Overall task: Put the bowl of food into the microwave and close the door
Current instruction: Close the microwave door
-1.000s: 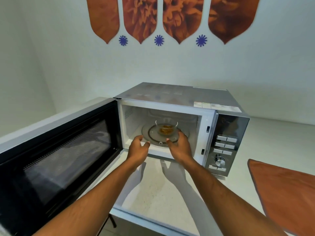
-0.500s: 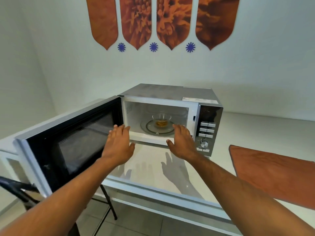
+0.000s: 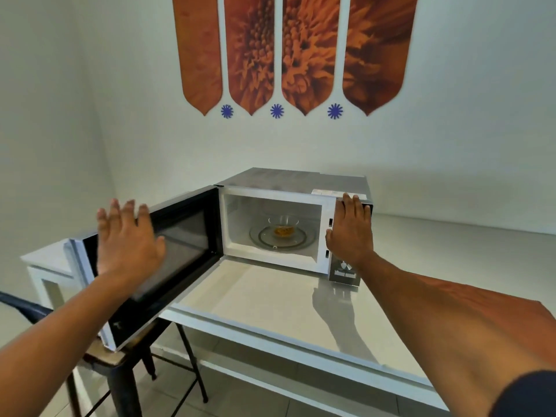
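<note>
The bowl was a small clear glass one with yellowish-orange food at its bottom, and it sat upright at the middle of the round glass plate inside the microwave, near the centre of the frame. The white cavity around it was lit and otherwise bare. The door stood swung wide to the left, its dark window facing the camera and its far edge reaching past the counter toward the lower left.

The left hand was raised in front of the door's window, palm toward it, fingers spread and straight; whether it touched the glass could not be told. The right hand lay flat against the control panel on the microwave's right side, fingers together and pointing up, covering most of the buttons, with the knob showing just below the wrist.

On the wall above, four orange flower panels hung in the upper part of the frame. A dark stool stood beneath the door's corner.
</note>
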The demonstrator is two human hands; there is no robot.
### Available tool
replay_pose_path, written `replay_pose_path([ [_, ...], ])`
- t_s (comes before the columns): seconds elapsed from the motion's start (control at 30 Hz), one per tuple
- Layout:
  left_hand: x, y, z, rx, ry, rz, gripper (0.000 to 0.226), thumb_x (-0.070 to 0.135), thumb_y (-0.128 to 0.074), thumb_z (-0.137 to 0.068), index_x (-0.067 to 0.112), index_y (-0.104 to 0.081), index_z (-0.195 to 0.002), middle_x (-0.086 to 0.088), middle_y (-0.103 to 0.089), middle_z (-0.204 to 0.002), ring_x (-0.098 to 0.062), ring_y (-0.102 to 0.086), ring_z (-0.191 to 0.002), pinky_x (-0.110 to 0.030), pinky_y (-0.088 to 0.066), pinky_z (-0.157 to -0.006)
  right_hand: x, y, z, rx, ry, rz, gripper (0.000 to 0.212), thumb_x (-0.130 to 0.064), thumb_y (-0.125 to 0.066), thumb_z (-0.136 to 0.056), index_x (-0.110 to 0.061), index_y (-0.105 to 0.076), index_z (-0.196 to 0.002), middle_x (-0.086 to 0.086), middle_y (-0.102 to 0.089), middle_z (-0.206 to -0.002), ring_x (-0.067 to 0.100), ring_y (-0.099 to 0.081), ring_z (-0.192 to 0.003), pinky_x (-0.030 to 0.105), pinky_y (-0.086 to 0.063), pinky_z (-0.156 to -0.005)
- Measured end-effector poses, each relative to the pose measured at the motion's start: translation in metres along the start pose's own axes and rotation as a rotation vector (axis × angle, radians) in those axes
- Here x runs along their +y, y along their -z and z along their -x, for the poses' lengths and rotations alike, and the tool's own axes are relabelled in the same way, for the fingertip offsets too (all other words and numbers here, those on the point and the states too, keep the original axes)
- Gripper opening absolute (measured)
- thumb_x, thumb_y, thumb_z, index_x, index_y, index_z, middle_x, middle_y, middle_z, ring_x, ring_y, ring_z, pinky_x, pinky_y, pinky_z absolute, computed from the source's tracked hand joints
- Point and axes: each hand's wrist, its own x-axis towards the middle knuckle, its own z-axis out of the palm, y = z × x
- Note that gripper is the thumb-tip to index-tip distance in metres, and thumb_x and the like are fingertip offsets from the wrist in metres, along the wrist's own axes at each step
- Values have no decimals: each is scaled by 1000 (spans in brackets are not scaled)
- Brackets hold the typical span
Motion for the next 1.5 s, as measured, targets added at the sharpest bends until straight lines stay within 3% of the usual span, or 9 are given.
replay_pose_path([
  [0.13, -5, -2, -2, -101, 125, -54, 78, 42, -59, -85, -1, -36, -146, -32, -36, -153, -52, -24, -145, -59, -4, -121, 18, -4, -6, -32, 56, -42, 84, -29, -61, -93, -4, -17, -160, 18, -16, -170, 36, -10, -158, 51, -13, -128],
  [0.37, 17, -2, 3, -169, 172, -134, 82, 45, -60, -82, -2, -35, -145, -31, -41, -149, -50, -33, -140, -58, -20, -117, 35, -13, -7, -17, 126, -2, 84, -35, -57, -96, -6, -13, -161, 17, -18, -169, 35, -12, -158, 47, -11, -129],
  [0.53, 31, 6, 18, -135, 132, -186, 88, 45, -55, -85, 1, -22, -154, -25, -32, -157, -42, -28, -145, -52, -22, -120, 34, -14, -10, 5, 131, 5, 85, -39, -54, -96, -3, -12, -161, 18, -20, -168, 35, -17, -156, 47, -13, -128],
  [0.67, 61, 23, 29, -176, 99, -252, 83, 49, -36, -94, 1, -9, -157, -21, -22, -163, -36, -23, -151, -47, -20, -123, 33, -16, -12, 8, 140, 25, 86, -44, -51, -98, 0, -10, -160, 21, -19, -168, 38, -18, -155, 48, -14, -128],
  [0.93, 154, 64, 42, -216, 68, -195, 63, 36, -27, -103, -1, -24, -153, -18, -35, -159, -32, -35, -146, -43, -35, -115, 40, -18, -14, 15, 195, 58, 86, -46, -48, -100, 2, -9, -160, 24, -20, -167, 41, -20, -154, 50, -14, -128],
  [1.07, 200, 73, 42, -200, 47, -184, 55, 35, -36, -102, -2, -41, -142, -19, -53, -142, -32, -55, -128, -42, -50, -93, 50, -22, -16, -2, 240, 58, 88, -47, -50, -100, -1, -7, -161, 21, -16, -169, 40, -16, -156, 50, -14, -128],
  [1.17, 228, 79, 37, -154, -18, -112, 49, 41, -35, -103, 2, -58, -123, -14, -65, -118, -29, -67, -101, -36, -45, -69, 54, -23, -16, -16, 260, 36, 90, -46, -54, -99, -4, -6, -162, 19, -15, -170, 40, -14, -157, 51, -13, -128],
  [1.4, 270, 86, 23, -134, -149, -132, 32, 29, -47, -101, 10, -72, -97, -6, -66, -82, -22, -63, -70, -34, -54, -70, 64, -28, -19, -12, 295, 0, 90, -47, -54, -100, -7, -4, -163, 17, -12, -171, 40, -12, -157, 51, -14, -128],
  [1.5, 269, 75, 16, -79, -69, 103, 28, 25, -51, -99, 8, -73, -103, -8, -68, -83, -23, -65, -75, -37, -57, -77, 65, -29, -19, -4, 304, -24, 89, -47, -54, -100, -8, -4, -163, 16, -12, -171, 39, -12, -157, 51, -15, -128],
])
